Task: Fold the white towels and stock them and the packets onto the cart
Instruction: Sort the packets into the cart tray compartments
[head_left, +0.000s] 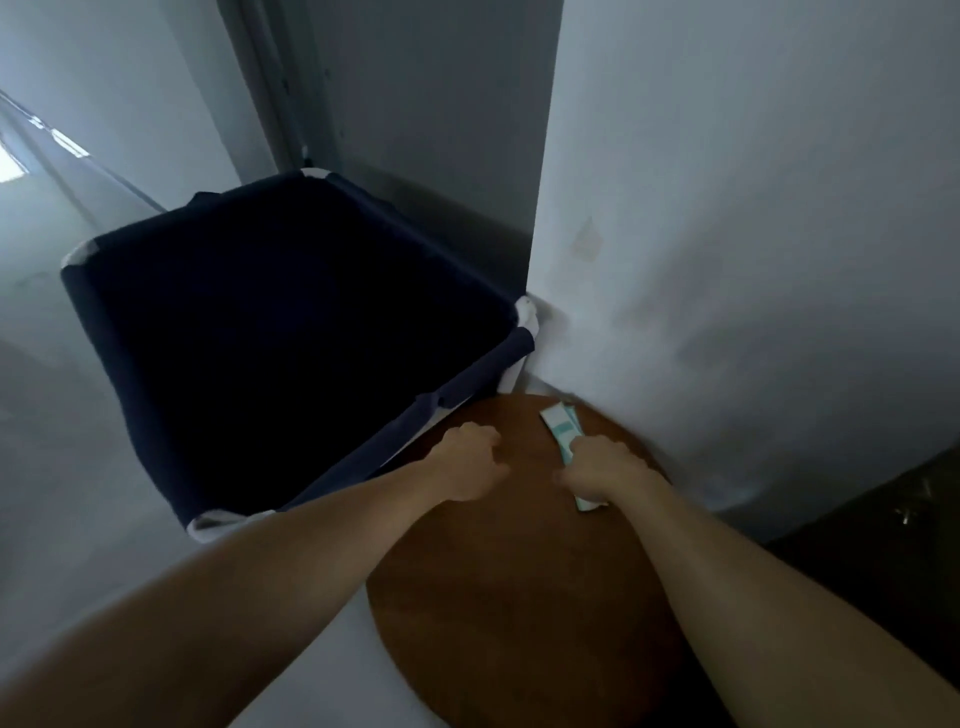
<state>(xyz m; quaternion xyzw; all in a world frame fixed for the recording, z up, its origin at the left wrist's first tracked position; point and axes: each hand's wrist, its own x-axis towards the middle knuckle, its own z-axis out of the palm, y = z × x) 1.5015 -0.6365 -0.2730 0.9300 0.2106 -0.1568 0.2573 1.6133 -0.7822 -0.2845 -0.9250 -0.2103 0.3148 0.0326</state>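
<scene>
White and teal packets (560, 427) lie near the far edge of a round brown wooden table (524, 587). My right hand (602, 467) grips them from above, so only their two ends show past my fingers. Over the table's left far edge is my left hand (467, 462), with its fingers curled and nothing in it. The frame is blurred. No white towels are in view.
A dark navy fabric bin (291, 332) on a white frame stands left of the table, its inside dark. A white wall (753, 234) runs close along the right. A dark surface (883, 540) lies at the lower right.
</scene>
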